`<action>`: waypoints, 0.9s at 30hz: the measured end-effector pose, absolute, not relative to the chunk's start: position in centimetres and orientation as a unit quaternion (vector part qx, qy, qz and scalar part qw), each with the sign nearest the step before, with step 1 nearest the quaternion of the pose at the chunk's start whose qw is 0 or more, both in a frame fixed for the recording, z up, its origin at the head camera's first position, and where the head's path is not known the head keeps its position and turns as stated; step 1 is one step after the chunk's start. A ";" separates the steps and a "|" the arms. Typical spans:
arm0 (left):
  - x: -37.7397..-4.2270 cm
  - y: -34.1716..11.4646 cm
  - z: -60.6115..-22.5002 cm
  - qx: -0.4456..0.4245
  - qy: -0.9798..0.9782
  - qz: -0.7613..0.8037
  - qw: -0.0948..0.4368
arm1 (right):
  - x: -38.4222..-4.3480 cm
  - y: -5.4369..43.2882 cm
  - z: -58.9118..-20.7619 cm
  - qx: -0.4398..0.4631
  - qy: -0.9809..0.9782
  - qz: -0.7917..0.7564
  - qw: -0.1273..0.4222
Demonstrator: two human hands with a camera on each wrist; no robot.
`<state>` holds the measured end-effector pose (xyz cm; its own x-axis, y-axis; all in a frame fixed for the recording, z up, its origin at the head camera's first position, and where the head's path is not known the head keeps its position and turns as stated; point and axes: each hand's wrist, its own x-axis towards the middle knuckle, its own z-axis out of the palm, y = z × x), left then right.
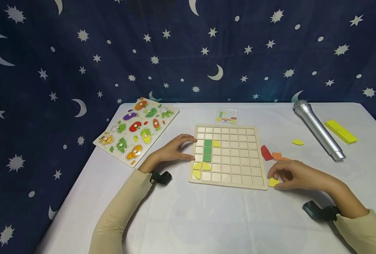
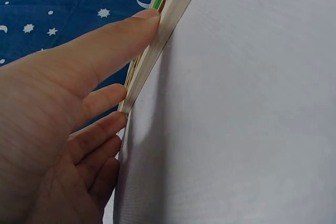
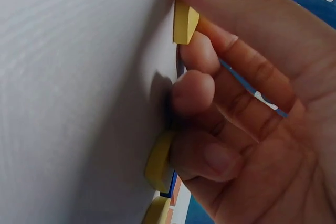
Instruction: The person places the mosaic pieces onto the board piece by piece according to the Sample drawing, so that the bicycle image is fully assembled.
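A square wooden grid board (image 1: 226, 183) lies on the table, with green squares (image 1: 208, 150) and yellow quarter-circle tiles (image 1: 196, 173) in its left columns. At its left edge rests my left hand (image 1: 172, 150), thumb and fingers spread along the rim; the left wrist view shows the thumb (image 2: 121, 40) on the board's side. Just off the lower right corner, my right hand (image 1: 297, 174) pinches a yellow tile (image 1: 273, 182) between thumb and fingers. In the right wrist view this yellow tile (image 3: 185, 22) stands out by the thumb tip, and another yellow tile (image 3: 160, 161) lies under the curled fingers.
Red tiles (image 1: 265, 153) and orange tiles (image 1: 277, 156) lie right of the board, and a lone yellow tile (image 1: 297, 141) beyond them. A pattern card (image 1: 226, 115) sits behind the board. Around are a vegetable puzzle (image 1: 129, 135), a silver microphone (image 1: 318, 128) and a yellow block (image 1: 340, 132).
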<state>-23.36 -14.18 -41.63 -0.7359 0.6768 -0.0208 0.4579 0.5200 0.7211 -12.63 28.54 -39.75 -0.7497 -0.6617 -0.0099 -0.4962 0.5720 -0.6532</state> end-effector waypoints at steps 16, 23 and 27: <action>-23.2 -14.3 -41.7 0.340 0.852 0.370 0.147 | -12.4 28.4 -39.1 -0.321 0.867 -0.341 0.169; -23.2 -14.3 -41.6 0.343 0.853 0.368 0.142 | -12.5 28.1 -38.8 -0.370 0.841 -0.366 0.151; -23.2 -14.3 -41.6 0.342 0.852 0.370 0.144 | -12.7 27.4 -38.7 -0.385 0.834 -0.368 0.146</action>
<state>-23.25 -14.33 -41.58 -0.7243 0.6894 0.0083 0.4768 0.4921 0.7284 -12.74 27.41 -38.66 -0.6611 -0.7492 0.0407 -0.5350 0.4326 -0.7257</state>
